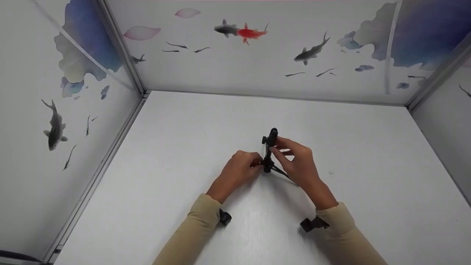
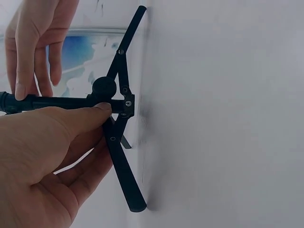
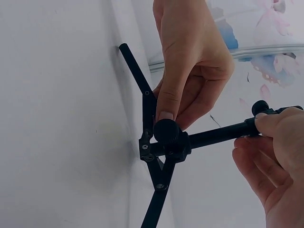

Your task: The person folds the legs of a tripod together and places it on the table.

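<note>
A small black tripod [image 1: 268, 156] stands on the white table with its legs spread. Low on it, my left hand [image 1: 240, 170] pinches the hub beside a round knob [image 3: 166, 130], the thumb against the knob and the other fingers behind a leg [image 2: 124, 175]. Higher up, my right hand [image 1: 302, 163] holds the top of the centre column [image 3: 221, 135] between thumb and fingers. Another small knob [image 3: 260, 107] sticks out near the right thumb.
The white tabletop [image 1: 191, 125] is bounded by white panels [image 1: 257, 66] painted with fish and blue shapes. Black wrist cameras sit at both cuffs, the left camera [image 1: 225, 217] and the right camera [image 1: 307, 224].
</note>
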Available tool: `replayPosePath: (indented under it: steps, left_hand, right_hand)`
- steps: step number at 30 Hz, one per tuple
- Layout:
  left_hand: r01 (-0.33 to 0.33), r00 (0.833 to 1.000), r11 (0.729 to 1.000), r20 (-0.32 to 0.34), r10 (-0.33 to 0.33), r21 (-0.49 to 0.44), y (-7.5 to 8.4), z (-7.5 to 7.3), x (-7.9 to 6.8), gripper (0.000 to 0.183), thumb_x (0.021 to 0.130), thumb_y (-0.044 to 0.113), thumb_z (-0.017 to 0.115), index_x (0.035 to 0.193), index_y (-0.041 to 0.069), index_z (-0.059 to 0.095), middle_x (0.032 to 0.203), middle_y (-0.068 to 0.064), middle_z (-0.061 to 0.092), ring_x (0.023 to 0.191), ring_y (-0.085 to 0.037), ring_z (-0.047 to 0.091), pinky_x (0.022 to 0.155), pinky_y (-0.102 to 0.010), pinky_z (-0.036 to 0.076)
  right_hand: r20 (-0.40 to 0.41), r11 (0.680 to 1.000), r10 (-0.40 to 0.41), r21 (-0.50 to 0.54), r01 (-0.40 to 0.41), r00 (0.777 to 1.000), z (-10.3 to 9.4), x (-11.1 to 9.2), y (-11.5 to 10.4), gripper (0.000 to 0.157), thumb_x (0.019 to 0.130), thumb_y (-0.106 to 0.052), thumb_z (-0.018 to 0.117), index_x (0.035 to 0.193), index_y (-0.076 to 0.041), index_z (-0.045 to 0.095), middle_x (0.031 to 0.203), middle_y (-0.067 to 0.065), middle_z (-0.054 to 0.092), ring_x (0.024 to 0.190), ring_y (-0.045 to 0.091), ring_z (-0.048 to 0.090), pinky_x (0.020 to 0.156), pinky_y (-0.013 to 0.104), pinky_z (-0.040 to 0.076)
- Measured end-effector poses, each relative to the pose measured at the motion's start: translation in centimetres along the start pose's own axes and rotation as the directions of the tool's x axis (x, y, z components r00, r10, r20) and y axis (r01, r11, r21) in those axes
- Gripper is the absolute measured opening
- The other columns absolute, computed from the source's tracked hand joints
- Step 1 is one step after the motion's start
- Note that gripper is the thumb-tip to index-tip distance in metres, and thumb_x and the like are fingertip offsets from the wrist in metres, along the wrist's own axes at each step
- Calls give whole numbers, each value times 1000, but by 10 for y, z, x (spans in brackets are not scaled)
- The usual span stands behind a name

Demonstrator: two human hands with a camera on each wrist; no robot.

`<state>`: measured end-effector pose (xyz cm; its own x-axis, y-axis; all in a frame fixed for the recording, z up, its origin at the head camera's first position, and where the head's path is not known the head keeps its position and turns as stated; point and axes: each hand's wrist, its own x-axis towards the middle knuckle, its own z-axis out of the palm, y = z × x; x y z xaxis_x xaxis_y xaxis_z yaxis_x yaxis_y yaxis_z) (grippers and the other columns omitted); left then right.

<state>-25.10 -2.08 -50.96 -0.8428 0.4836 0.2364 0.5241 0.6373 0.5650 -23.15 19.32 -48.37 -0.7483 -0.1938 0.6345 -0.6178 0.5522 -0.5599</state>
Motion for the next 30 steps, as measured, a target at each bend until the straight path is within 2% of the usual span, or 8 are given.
replayPosePath:
  steps: [11,16,23,30]
  left_hand:
    - [-41,998,999,-45,42,19,3,1,-2,8,99,14,79,105,11,83,91,2,81,81,-7,68,74,-26,58]
    - [-40,998,999,-51,41,17,3,2,-1,8,99,13,78,104,10,83,90,2,81,79,-7,66,72,-23,55]
    - [-32,998,999,-54,32,-4,3,2,-2,7,99,13,79,102,10,83,87,2,80,78,-14,69,69,-22,52]
    - [-24,998,1000,-62,23,-16,4,1,-2,5,98,13,80,100,10,83,82,2,77,73,-7,59,66,-21,47]
  right_hand:
    - [23,1000,14,0,-14,1000,0,-1,0,30,101,-12,77,132,-13,76,119,-1,82,103,15,80,77,35,68]
    - [28,1000,10,-4,-10,1000,0,0,1,31,101,-12,77,132,-13,76,119,-1,82,103,15,80,77,35,68]
    - [40,1000,19,6,-20,999,-1,0,0,32,102,-12,77,134,-14,75,121,-1,82,105,14,80,79,35,68]
    - [52,1000,20,11,-21,998,-1,0,0,32,102,-12,76,135,-15,75,121,-2,82,105,14,79,79,35,68]
